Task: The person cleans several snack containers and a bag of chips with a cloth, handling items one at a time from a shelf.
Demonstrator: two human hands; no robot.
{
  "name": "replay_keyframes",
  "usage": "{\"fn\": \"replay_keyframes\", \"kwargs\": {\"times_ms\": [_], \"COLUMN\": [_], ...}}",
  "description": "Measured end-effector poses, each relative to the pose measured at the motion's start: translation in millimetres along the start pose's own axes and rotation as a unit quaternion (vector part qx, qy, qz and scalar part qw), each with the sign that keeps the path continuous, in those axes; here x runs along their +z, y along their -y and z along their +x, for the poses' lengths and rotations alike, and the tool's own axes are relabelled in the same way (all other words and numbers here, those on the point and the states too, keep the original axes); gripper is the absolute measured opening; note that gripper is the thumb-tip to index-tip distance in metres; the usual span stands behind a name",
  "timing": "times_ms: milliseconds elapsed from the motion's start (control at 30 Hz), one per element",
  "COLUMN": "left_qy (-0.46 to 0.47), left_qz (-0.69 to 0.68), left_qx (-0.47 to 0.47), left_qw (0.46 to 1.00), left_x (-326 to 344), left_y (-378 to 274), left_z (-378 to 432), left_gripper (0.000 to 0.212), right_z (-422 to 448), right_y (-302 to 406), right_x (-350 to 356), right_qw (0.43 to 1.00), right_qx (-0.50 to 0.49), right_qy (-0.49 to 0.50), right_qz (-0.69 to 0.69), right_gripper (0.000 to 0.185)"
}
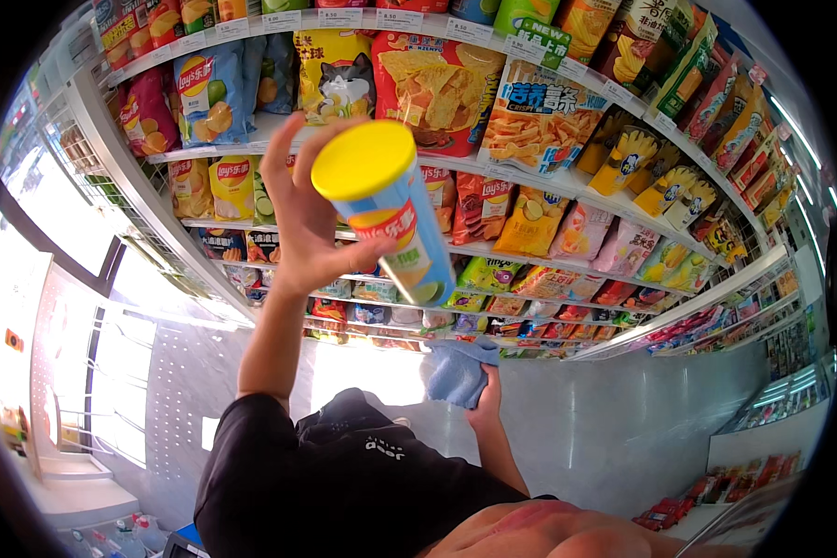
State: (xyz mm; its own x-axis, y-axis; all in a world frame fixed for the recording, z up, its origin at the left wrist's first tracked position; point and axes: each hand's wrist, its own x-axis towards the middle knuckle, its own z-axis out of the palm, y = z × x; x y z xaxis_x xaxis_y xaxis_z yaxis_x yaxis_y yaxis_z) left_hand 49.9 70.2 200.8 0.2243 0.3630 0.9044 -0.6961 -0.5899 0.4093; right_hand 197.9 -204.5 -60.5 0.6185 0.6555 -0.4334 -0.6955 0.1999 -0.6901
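My left hand [305, 209] is raised in front of the snack shelves and grips a Lay's chip canister [397, 202]. The canister is blue with a yellow lid, and it tilts so that the lid faces up and to the left. My thumb lies across its label, and the other fingers wrap behind it. Lower and to the right, my right hand [487, 397] holds a folded blue cloth [460, 373] out over the grey floor. The cloth hangs apart from the canister and the shelves.
Curved by the lens, a white shelf edge [265, 148] runs across, with bags of snacks standing close together. A blue Lay's bag [213, 94] and a crispy fries bag [540, 115] flank the middle. Bottles [129, 533] stand at lower left, and red packages [725, 485] lie at lower right.
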Motion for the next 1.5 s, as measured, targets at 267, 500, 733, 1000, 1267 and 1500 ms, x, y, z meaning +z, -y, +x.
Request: {"fn": "replay_keyframes", "kwargs": {"times_ms": [267,500,733,1000,1267,1500], "left_qy": [-0.184,-0.241,-0.134,-0.114,-0.141,-0.087], "left_qz": [-0.115,-0.266,-0.384,-0.433,-0.44,-0.434], "left_qx": [-0.36,-0.49,-0.563,-0.57,-0.629,-0.657], "left_qw": [0.907,0.795,0.72,0.689,0.626,0.61], "left_x": [-25,-63,-14,30,22,32], "left_y": [22,41,34,21,47,35], "left_z": [-155,-199,-146,-132,-139,-144], "left_gripper": [0.093,0.047,0.041,0.044,0.048,0.056], "right_z": [-9,6,-2,-15,-49,-12], "right_y": [18,-6,43,49,53,63], "right_x": [36,93,163,192,152,166], "right_qw": [0.995,0.996,0.922,0.669,0.402,0.556], "right_qx": [-0.084,-0.083,-0.358,-0.61,-0.606,-0.623], "right_qy": [-0.041,-0.015,0.088,0.192,0.366,0.189], "right_qz": [0.035,0.037,-0.117,-0.378,-0.581,-0.517], "right_gripper": [0.05,0.05,0.048,0.044,0.037,0.04]}}
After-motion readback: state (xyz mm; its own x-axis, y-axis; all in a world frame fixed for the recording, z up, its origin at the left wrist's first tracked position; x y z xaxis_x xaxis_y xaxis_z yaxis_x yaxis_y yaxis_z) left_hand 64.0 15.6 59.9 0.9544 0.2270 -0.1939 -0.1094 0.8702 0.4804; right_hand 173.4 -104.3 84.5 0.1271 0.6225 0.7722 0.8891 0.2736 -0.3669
